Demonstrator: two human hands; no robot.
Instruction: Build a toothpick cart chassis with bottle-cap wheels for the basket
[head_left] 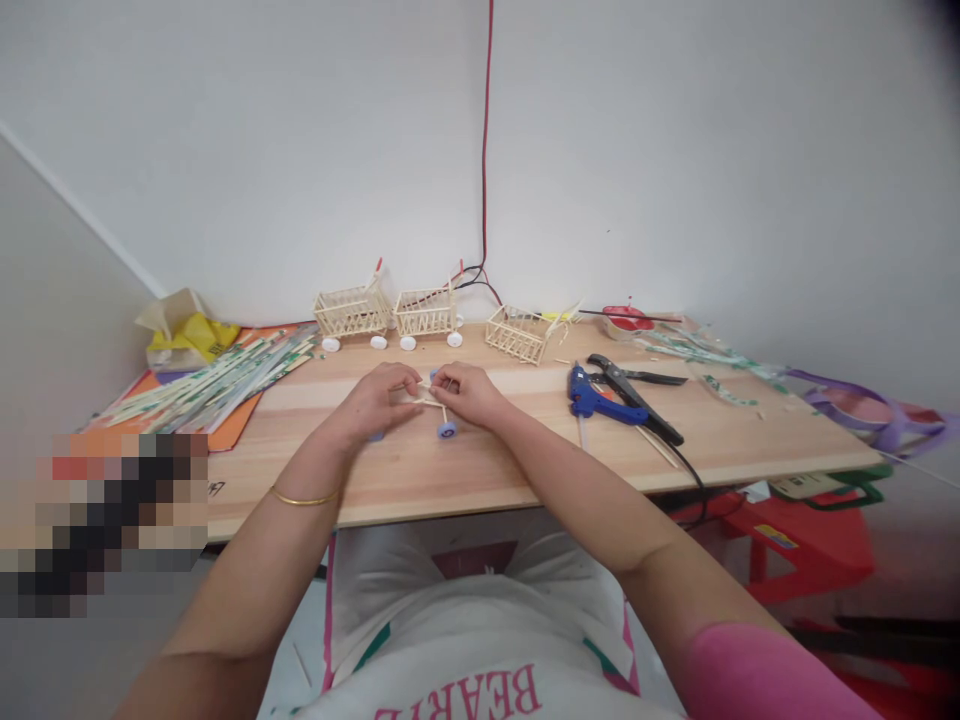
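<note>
A small stick frame (433,402) on wheels stands on the wooden table, between my two hands. One blue wheel (447,431) shows clearly at its front right; other blue wheels are partly covered by my fingers. My left hand (381,400) is closed in a pinch at the frame's left side. From the right, my right hand (470,394) pinches the frame near its upper end. Whether a separate loose stick is also between the fingertips is too small to tell.
Behind stand two stick shopping carts (352,312) with white wheels and a tilted stick basket (517,334). To the right lie a blue glue gun (600,398) and black-handled cutters (637,395). Wrapped sticks (217,385) cover an orange sheet at left. A red stool (810,545) is below right.
</note>
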